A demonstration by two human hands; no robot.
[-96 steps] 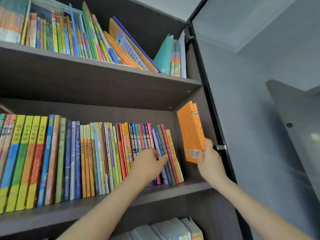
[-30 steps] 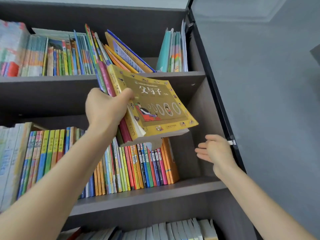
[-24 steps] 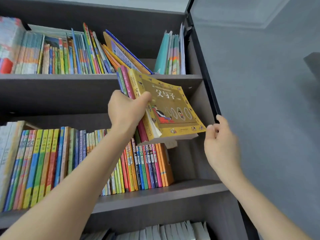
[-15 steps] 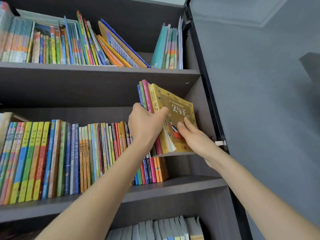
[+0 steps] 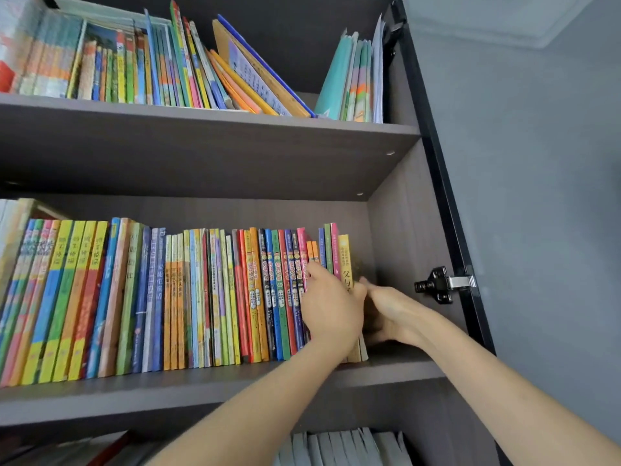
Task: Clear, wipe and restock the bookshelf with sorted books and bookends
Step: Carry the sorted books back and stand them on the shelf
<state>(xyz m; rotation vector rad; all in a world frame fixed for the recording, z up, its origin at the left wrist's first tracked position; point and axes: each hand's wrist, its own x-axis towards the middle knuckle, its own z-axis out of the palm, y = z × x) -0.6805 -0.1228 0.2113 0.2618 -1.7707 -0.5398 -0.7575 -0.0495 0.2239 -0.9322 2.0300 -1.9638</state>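
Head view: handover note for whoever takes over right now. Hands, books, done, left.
Left hand grips the end books at the right end of the row on the middle shelf, fingers on one side, thumb on the other.
Right hand lies flat against the cover of the outermost one, the yellow book.
Done: the end books stand upright in the row; there is a gap to the cabinet wall.
Left: let go and steady the row's end; the top shelf books lean and likely need straightening. No bookend or cloth in view.
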